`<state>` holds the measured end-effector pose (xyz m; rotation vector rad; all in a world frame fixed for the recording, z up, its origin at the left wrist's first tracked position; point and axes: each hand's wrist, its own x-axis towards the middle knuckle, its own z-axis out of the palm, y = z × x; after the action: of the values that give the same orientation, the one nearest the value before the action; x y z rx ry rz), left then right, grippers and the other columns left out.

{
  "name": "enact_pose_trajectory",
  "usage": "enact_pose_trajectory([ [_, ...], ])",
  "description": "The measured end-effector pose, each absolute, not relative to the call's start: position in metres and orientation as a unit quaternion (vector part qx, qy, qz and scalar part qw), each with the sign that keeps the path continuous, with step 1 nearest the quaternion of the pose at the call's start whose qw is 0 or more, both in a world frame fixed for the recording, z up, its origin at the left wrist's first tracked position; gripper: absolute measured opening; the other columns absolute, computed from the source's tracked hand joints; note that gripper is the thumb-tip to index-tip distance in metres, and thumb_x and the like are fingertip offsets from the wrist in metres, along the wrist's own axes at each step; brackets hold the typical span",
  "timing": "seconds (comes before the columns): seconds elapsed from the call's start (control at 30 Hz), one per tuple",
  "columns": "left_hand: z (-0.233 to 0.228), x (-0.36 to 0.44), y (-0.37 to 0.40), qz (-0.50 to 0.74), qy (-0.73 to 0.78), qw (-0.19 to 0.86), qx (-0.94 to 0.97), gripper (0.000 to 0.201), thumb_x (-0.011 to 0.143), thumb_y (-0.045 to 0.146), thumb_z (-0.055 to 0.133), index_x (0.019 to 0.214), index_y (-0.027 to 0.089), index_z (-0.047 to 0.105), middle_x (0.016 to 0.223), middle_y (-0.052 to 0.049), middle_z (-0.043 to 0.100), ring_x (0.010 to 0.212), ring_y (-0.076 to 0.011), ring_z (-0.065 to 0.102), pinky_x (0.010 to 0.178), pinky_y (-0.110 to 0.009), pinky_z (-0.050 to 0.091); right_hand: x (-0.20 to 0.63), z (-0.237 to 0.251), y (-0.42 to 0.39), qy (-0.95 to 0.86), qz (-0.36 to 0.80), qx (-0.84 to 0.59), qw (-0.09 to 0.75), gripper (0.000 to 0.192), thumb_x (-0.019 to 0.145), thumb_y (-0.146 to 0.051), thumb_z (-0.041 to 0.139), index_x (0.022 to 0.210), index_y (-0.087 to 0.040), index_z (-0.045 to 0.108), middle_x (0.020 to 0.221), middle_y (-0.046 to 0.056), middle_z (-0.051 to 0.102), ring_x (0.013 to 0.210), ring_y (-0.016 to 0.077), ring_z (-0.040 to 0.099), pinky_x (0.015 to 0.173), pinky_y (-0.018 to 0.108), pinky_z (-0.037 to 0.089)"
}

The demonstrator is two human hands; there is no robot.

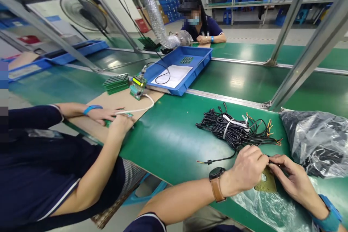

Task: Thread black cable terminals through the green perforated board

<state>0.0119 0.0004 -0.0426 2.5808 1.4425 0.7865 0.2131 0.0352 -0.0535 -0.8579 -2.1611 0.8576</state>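
My left hand (246, 169), with a watch on its wrist, is closed with its fingers pinched on a black cable. My right hand (295, 181) pinches the same cable just to the right, so a short dark piece shows between the fingertips. From under my left hand a black cable end (217, 160) runs left over the table, with a small grommet and bare coloured wires at its tip. Below my fingers is a brass-coloured metal plate (268, 183) with a round hole, partly hidden by my hands. A clear plastic bag (280, 206) lies beneath.
Behind my hands lies a tied bundle of black cables (231, 127). A plastic bag of dark parts (318, 141) stands at the right. To the left, a co-worker's hands (121, 123) work near a small circuit board with a lit display (138, 81). A blue tray (181, 88) sits farther back.
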Motion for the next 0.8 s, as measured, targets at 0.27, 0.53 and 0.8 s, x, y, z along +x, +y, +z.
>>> enact_pose_trajectory([
  [0.27,-0.027,0.010,-0.007,0.217,0.501,0.049,0.837,0.010,0.096,0.019,0.050,0.090,0.014,0.057,0.089,-0.007,0.064,0.088,-0.0223,0.056,0.074,-0.036,0.040,0.224,-0.061,0.041,-0.838,0.286,-0.344,0.312,0.010,0.093,-0.027,0.066,0.101,-0.021,0.063,0.094,0.005,0.071,0.081,0.0177,0.071,0.074,0.024,0.060],
  [0.53,-0.033,0.004,0.003,0.305,0.489,0.151,0.803,0.013,0.099,0.022,0.053,0.089,0.017,0.061,0.086,-0.003,0.069,0.084,-0.0195,0.062,0.077,-0.033,0.042,0.220,-0.057,0.035,-0.821,0.294,-0.363,0.326,0.012,0.094,-0.029,0.065,0.103,-0.022,0.065,0.094,0.007,0.073,0.081,0.0196,0.072,0.074,0.028,0.061],
  [0.8,-0.040,0.004,0.006,0.396,0.468,0.172,0.771,0.018,0.095,0.012,0.052,0.085,0.018,0.065,0.081,-0.002,0.071,0.075,-0.0166,0.062,0.071,-0.030,0.040,0.213,-0.052,0.032,-0.796,0.352,-0.369,0.325,0.011,0.098,-0.031,0.061,0.101,-0.021,0.064,0.090,0.006,0.071,0.078,0.0180,0.070,0.071,0.027,0.060],
])
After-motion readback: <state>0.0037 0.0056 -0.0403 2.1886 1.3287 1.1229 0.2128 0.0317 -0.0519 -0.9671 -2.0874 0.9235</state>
